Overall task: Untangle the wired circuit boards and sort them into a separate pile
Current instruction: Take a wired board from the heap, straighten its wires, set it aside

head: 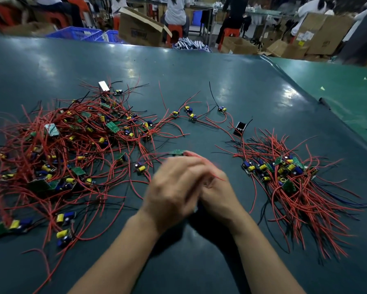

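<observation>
Head view: two hands [191, 183], two piles [288, 179].

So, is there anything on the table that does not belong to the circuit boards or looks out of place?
Yes. A small black box lies alone between the tangled pile and the sorted pile, with no wires of its own. Two pale blocks also sit on the tangled pile and look different from the green boards.

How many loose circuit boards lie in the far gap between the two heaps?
4: left board, far board and near board clustered together; lone board further right. Heap wires may hide others.
</observation>
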Action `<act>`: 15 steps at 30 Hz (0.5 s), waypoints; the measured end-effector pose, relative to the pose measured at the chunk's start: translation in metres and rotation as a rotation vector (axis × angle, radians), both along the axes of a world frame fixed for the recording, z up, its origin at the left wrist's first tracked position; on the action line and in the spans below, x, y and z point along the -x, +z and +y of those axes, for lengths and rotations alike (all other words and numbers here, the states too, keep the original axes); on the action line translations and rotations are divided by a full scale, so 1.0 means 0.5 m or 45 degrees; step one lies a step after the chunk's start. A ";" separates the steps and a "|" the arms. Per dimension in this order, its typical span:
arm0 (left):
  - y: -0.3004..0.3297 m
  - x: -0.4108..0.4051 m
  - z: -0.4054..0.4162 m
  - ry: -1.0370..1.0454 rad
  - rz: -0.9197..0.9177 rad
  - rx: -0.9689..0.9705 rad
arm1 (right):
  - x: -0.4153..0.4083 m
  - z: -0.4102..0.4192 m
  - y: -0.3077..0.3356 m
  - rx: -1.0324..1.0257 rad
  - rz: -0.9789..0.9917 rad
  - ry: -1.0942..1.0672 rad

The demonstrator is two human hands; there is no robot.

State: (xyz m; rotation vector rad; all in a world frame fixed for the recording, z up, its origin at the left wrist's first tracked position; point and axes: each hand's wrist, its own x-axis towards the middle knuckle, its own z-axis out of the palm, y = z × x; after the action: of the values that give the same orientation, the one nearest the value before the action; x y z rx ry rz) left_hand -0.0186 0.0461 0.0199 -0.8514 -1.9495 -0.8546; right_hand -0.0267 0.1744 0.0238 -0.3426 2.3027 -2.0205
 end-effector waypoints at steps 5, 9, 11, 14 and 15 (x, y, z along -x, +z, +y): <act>-0.004 -0.006 0.040 -0.142 -0.048 0.064 | 0.004 0.010 -0.003 0.461 -0.303 -0.111; -0.004 -0.015 0.030 -0.132 -0.077 -0.129 | 0.008 0.002 0.008 0.758 -0.272 -0.367; -0.014 -0.022 0.031 -0.102 -0.175 -0.071 | 0.017 0.005 0.013 0.988 -0.351 -0.415; -0.025 -0.018 0.041 0.069 -0.587 -0.055 | 0.022 0.020 0.014 1.211 -0.418 -0.287; -0.023 -0.010 0.040 0.105 -0.735 -0.156 | 0.021 0.022 0.014 1.212 -0.415 -0.268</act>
State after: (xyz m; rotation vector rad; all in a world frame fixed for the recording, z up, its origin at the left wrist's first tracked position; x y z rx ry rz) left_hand -0.0134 0.0663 0.0082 -0.4752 -2.3689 -1.2559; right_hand -0.0371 0.1854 0.0310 0.2074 1.1079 -2.8773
